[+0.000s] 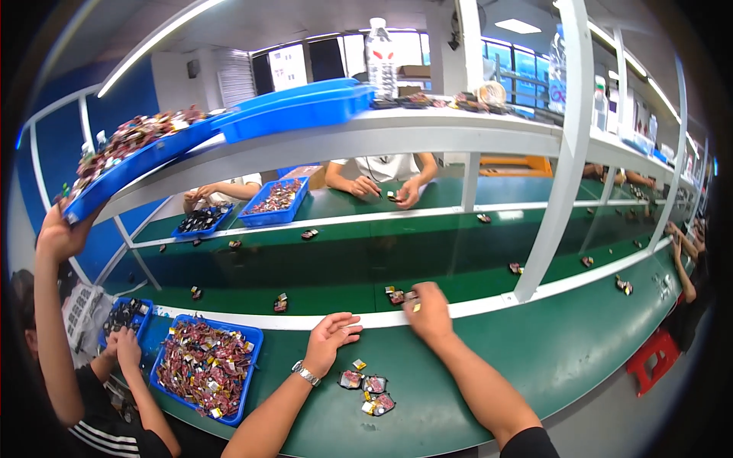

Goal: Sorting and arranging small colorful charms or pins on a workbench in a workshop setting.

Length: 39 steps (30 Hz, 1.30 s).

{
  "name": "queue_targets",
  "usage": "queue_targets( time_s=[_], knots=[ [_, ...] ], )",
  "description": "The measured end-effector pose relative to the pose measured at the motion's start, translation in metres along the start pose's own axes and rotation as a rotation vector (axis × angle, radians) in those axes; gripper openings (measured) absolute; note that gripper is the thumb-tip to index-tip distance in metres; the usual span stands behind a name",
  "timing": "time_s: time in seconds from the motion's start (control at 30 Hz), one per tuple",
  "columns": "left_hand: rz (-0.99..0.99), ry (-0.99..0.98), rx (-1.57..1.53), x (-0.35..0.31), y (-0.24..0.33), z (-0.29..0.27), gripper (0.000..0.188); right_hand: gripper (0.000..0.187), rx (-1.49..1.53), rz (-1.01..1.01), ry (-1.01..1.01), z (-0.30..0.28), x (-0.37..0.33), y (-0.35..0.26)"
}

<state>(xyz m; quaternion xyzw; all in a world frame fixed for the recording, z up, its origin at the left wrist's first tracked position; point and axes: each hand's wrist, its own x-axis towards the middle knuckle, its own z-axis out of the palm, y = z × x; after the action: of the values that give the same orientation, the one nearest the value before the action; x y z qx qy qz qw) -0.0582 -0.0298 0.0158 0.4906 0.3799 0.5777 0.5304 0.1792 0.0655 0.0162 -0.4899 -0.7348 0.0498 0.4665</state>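
Pinching a small dark part (412, 296) by the white rail (477, 308), the right hand (430, 316) should grip lightly imo; loosely open, empty left hand (331, 341) should give it room.

Printed marks and labels around the desk (489, 343) — none legible as words or numbers.

On the shelf (458, 140), the clear bottle (381, 65) with a white cap carries bold red marks on its side; a second bottle (557, 76) at right, close to a white post (578, 99), bears purplish-red print, too small to make out. At far left, a white bag (79, 314) shows rows of dark, block-like marks, blurred. The small assemblies (378, 406) on the desk, and those heaped in the blue tray (255, 343), bear white and yellow patches — whether these are printed cannot be told.
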Motion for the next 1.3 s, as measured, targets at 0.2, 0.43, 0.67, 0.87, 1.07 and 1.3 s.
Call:
queue_targets(
  time_s=[0.2,0.43,0.67,0.87,1.07,1.3],
  knots=[
    [-0.005,0.017,0.058,0.004,-0.007,-0.001,0.021,0.042,-0.221,0.160,0.033,-0.006,0.020,0.061],
    [0.004,-0.005,0.061,0.008,-0.009,-0.002,0.020,0.063,-0.295,0.149,-0.110,0.020,0.002,-0.006],
    [0.003,0.057,0.179,0.009,0.006,-0.005,0.020,0.041,-0.128,0.279,0.002,0.023,-0.003,0.013],
    [-0.073,0.062,0.169,-0.004,0.001,-0.021,0.021,0.042,0.399,0.039,-0.271,-0.022,-0.044,-0.046],
    [-0.443,-0.374,-0.004,-0.006,0.013,0.000,0.038,0.045,0.457,-0.202,-0.475,-0.051,-0.039,-0.062],
    [-0.430,-0.268,-0.091,-0.013,0.022,0.009,0.043,0.038,0.440,-0.392,-0.429,-0.049,-0.036,-0.069]
  ],
)
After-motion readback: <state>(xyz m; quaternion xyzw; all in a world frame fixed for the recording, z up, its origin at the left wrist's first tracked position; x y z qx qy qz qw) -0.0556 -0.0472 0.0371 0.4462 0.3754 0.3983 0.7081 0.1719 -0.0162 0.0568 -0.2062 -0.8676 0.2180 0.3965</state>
